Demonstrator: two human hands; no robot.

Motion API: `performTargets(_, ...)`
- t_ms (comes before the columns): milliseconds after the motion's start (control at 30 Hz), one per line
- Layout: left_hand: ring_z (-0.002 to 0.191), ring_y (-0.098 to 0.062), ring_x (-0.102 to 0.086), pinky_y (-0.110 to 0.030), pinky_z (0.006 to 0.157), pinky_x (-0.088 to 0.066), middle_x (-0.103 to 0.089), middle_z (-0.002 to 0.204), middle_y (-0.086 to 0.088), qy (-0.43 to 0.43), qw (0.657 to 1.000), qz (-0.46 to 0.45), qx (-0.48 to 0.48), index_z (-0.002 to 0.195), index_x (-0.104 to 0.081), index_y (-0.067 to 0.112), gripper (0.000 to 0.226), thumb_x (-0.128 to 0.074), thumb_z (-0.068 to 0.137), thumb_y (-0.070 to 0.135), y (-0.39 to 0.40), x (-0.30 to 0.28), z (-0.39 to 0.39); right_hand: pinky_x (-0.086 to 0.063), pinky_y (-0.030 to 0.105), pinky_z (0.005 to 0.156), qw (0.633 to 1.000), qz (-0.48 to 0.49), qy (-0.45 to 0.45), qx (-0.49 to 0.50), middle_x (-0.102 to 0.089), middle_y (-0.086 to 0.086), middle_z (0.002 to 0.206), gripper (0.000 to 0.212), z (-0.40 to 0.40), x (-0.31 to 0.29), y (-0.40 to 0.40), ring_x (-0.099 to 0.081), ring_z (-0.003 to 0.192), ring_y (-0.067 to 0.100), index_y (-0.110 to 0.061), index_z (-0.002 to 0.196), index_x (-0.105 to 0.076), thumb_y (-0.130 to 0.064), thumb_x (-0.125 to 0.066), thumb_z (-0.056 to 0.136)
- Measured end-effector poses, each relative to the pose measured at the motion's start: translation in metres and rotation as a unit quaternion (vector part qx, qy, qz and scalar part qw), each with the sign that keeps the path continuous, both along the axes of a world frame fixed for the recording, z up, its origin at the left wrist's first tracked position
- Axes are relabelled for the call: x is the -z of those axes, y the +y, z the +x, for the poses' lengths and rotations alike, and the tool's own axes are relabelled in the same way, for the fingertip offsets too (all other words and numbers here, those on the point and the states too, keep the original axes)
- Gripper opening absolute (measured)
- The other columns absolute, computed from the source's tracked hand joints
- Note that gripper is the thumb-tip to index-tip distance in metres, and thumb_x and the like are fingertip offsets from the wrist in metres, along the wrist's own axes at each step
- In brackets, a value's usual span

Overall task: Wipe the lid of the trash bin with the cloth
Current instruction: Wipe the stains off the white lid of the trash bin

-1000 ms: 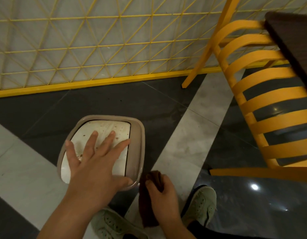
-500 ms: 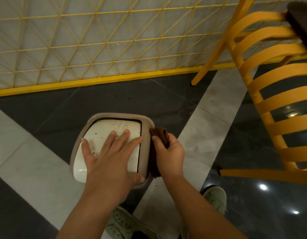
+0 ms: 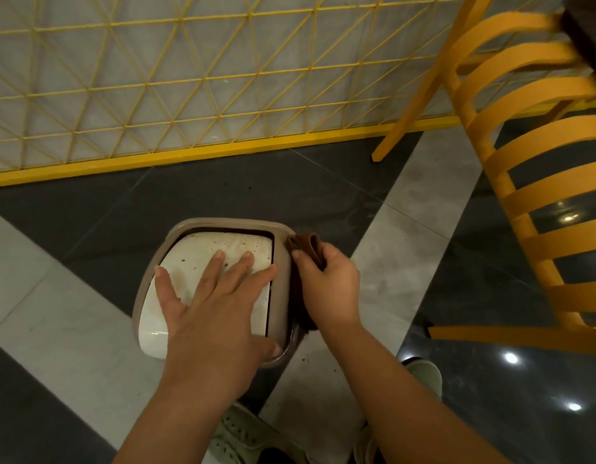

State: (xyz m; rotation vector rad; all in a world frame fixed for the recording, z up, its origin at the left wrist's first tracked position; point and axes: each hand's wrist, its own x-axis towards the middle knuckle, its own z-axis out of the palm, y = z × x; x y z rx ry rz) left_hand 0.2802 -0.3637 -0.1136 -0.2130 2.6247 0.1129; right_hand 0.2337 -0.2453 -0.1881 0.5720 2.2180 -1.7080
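Below, grey tiled floor [image 3: 407, 209], yellow chair [image 3: 531, 182]

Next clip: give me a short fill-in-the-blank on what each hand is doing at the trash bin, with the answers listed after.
1. The left hand lies flat, fingers spread, on the bin's white ____.
2. The right hand grips a ____ cloth.
3. The cloth is against the lid's ____ edge, on the tan rim.
4. Beside the bin stands a ____ slatted chair.

Missing words: lid; brown; right; yellow
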Motion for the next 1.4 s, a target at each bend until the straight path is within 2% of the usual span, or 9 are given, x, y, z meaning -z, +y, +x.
performTargets(233, 0.144, -0.011, 0.022, -0.064, 0.102, 0.023, 0.007, 0.157, 0.023, -0.003, 1.000, 0.013, -0.010, 0.141, -0.001, 0.057, 0.090, -0.063, 0.077, 0.059, -0.002, -0.001, 0.000, -0.055, 0.021, 0.066, 0.999, 0.015, -0.042, -0.015, -0.069, -0.004, 0.080, 0.009, 0.025, 0.012, 0.007, -0.067, 0.074, 0.006, -0.023, 0.089, -0.067, -0.027, -0.061, 0.093)
performTargets(367, 0.144, -0.012, 0.022, -0.066, 0.103, 0.021, 0.009, 0.157, 0.022, -0.013, 1.000, 0.009, -0.003, 0.142, 0.001, 0.056, 0.090, -0.062, 0.077, 0.059, -0.002, 0.000, -0.002, -0.059, 0.035, 0.074, 0.995, 0.021, -0.100, -0.022, -0.071, -0.004, 0.080, 0.007, 0.057, 0.009, 0.011, -0.068, 0.075, 0.010, -0.029, 0.087, -0.067, -0.026, -0.063, 0.092)
performTargets(467, 0.144, -0.012, 0.022, -0.065, 0.104, 0.021, 0.008, 0.157, 0.021, -0.010, 1.000, 0.009, -0.003, 0.142, 0.000, 0.055, 0.089, -0.062, 0.079, 0.057, -0.002, -0.001, 0.000, -0.058, 0.034, 0.066, 0.997, 0.036, -0.063, -0.024, -0.068, 0.000, 0.073, 0.014, 0.027, 0.007, 0.008, -0.066, 0.068, 0.014, -0.022, 0.076, -0.066, -0.025, -0.063, 0.089)
performTargets(600, 0.144, -0.012, 0.021, -0.065, 0.104, 0.021, 0.006, 0.158, 0.020, 0.003, 1.000, 0.012, -0.012, 0.143, -0.003, 0.054, 0.087, -0.062, 0.078, 0.057, 0.001, 0.000, -0.002, -0.044, 0.022, 0.052, 0.995, 0.094, -0.017, -0.037, -0.063, -0.002, 0.069, 0.016, -0.032, 0.007, -0.002, -0.059, 0.060, 0.009, -0.021, 0.074, -0.063, -0.026, -0.061, 0.088)
performTargets(833, 0.144, -0.013, 0.023, -0.065, 0.101, 0.024, 0.008, 0.157, 0.021, -0.003, 0.999, 0.024, -0.022, 0.142, 0.000, 0.055, 0.092, -0.062, 0.074, 0.063, -0.002, 0.004, -0.005, -0.059, 0.037, 0.078, 0.998, 0.038, -0.036, -0.028, -0.071, -0.006, 0.084, 0.009, 0.042, 0.013, 0.010, -0.068, 0.078, 0.006, -0.032, 0.089, -0.066, -0.026, -0.062, 0.092)
performTargets(933, 0.144, -0.014, 0.023, -0.065, 0.101, 0.023, 0.009, 0.157, 0.020, -0.004, 1.000, 0.020, -0.015, 0.143, 0.001, 0.055, 0.093, -0.061, 0.075, 0.063, -0.001, 0.004, -0.004, -0.059, 0.042, 0.078, 0.998, 0.000, -0.060, -0.004, -0.073, -0.005, 0.083, 0.017, 0.072, 0.004, 0.013, -0.070, 0.078, 0.012, -0.038, 0.087, -0.069, -0.022, -0.065, 0.091)
performTargets(1033, 0.144, -0.012, 0.021, -0.064, 0.102, 0.024, 0.005, 0.157, 0.022, 0.008, 0.999, 0.030, -0.021, 0.143, -0.004, 0.055, 0.088, -0.061, 0.077, 0.060, -0.001, 0.005, -0.003, -0.058, 0.047, 0.074, 1.000, -0.028, -0.008, 0.012, -0.073, -0.003, 0.085, 0.017, 0.077, -0.009, 0.008, -0.070, 0.080, 0.019, -0.041, 0.091, -0.072, -0.025, -0.067, 0.087)
performTargets(1200, 0.144, -0.013, 0.020, -0.064, 0.102, 0.023, 0.005, 0.157, 0.022, 0.012, 1.000, 0.021, -0.019, 0.143, -0.003, 0.054, 0.088, -0.061, 0.077, 0.060, 0.001, 0.004, -0.003, -0.057, 0.030, 0.077, 0.994, 0.050, 0.086, -0.039, -0.068, -0.007, 0.091, 0.010, 0.022, -0.004, 0.001, -0.065, 0.083, 0.004, -0.028, 0.098, -0.071, -0.027, -0.064, 0.090)
performTargets(1400, 0.144, -0.013, 0.020, -0.064, 0.101, 0.023, 0.006, 0.158, 0.021, -0.005, 1.000, 0.016, -0.024, 0.143, -0.002, 0.054, 0.091, -0.063, 0.075, 0.060, 0.003, 0.003, -0.006, -0.059, 0.035, 0.079, 0.997, 0.058, 0.013, -0.040, -0.068, -0.005, 0.091, 0.012, -0.012, 0.023, 0.001, -0.065, 0.082, 0.007, -0.025, 0.097, -0.068, -0.031, -0.059, 0.093)
